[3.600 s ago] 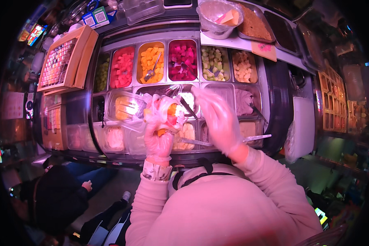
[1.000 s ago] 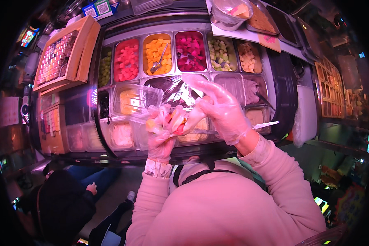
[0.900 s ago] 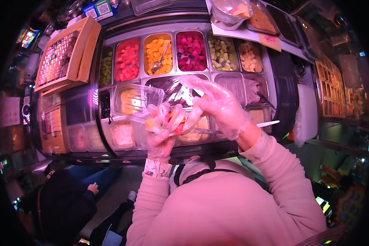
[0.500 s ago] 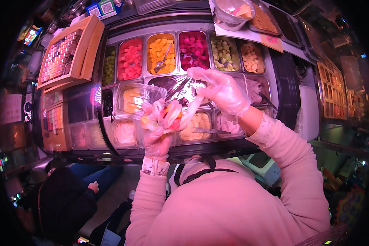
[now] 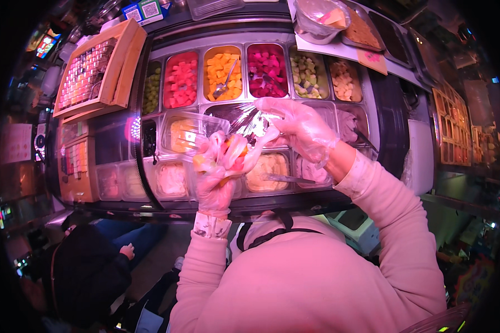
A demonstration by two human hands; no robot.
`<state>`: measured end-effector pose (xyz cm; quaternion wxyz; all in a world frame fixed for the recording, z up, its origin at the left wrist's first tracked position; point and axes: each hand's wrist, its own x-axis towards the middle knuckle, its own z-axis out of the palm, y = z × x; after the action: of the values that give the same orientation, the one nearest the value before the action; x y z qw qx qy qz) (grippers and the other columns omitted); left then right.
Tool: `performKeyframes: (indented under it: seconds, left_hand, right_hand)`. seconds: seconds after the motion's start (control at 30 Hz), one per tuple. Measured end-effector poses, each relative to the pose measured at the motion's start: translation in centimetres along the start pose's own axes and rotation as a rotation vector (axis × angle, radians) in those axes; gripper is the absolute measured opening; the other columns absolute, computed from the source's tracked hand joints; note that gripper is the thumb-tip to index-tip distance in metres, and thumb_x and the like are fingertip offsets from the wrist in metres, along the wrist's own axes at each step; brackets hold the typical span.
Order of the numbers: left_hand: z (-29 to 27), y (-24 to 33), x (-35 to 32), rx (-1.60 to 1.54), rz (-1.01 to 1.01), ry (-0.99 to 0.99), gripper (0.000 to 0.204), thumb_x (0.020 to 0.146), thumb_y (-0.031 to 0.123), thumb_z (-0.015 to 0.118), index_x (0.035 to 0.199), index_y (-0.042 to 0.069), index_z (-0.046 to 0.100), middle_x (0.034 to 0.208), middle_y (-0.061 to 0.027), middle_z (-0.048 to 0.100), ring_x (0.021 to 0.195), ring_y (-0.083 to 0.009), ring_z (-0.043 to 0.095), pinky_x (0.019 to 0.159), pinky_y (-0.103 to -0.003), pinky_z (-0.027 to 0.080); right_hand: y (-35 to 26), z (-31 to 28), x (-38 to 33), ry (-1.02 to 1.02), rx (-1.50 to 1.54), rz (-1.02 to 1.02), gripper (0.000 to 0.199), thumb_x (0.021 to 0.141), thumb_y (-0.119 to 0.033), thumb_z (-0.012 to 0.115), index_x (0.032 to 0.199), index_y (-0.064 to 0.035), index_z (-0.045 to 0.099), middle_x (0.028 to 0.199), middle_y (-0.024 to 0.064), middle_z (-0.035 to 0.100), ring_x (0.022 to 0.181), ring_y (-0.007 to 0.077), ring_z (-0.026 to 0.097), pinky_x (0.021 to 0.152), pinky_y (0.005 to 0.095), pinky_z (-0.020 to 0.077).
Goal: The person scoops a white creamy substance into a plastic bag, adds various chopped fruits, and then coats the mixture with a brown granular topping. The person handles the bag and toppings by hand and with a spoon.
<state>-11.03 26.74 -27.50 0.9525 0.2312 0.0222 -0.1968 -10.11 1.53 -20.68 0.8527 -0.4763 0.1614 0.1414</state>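
The left hand (image 5: 214,190) is cupping a pale, fruit-filled wrap (image 5: 236,151) from below, seemingly for support, while the right hand (image 5: 304,126), just beside it, is pinching the wrap's stretched edge, apparently to hold it taut.

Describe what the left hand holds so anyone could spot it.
Find the wide dark-edged food counter. Over its front middle, a clear-gloved left hand holds a pale, folded wrap, one flap pinched by the clear-gloved right hand. Unlike the loose red fruit cubes beyond, its yellow and red chunks peek from folds.
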Motion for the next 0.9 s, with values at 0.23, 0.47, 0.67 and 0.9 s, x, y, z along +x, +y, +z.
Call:
performKeyframes:
  seconds: [0.23,0.47,0.67,0.9]
  left_hand:
    - [0.4,-0.2,0.2,-0.01,0.03,0.0,0.079,0.079,-0.012,0.07,0.151,0.012,0.046,0.158,-0.015,0.044,0.151,-0.0371,0.041,0.12,-0.056,0.045]
    - [0.5,0.0,0.5,0.074,-0.108,-0.026,0.088,0.078,-0.015,0.071,0.157,0.007,0.04,0.153,-0.0168,0.05,0.144,-0.0362,0.05,0.12,-0.053,0.046]
    - [4.4,0.7,1.3,0.113,-0.211,-0.089,0.097,0.079,-0.009,0.073,0.165,0.005,0.028,0.153,-0.0166,0.05,0.143,-0.035,0.052,0.122,-0.052,0.044]
    - [4.3,1.2,0.3,0.252,-0.305,-0.059,0.088,0.079,-0.002,0.077,0.157,0.002,0.035,0.142,-0.0143,0.056,0.135,-0.0313,0.058,0.118,-0.047,0.046]
  right_hand:
    - [2.2,0.6,0.4,-0.046,0.271,-0.203,0.055,0.099,0.0,0.061,0.152,0.0045,0.047,0.146,0.0144,0.058,0.102,0.0184,0.071,0.091,0.0338,0.0609]
    - [0.6,3.8,2.2,-0.061,0.171,-0.303,0.052,0.103,-0.007,0.061,0.15,0.0076,0.046,0.131,0.0144,0.063,0.098,0.0178,0.069,0.092,0.0336,0.06]
    - [-3.2,5.9,5.1,-0.292,-1.092,-0.282,0.054,0.095,-0.005,0.064,0.148,-0.0005,0.056,0.145,0.0215,0.06,0.11,0.0207,0.073,0.099,0.0384,0.0571]
    - [-8.2,14.5,5.9,-0.627,-1.955,0.093,0.02,0.082,-0.011,0.076,0.101,-0.0098,0.08,0.081,0.0059,0.078,0.088,0.0234,0.078,0.067,0.0477,0.0596]
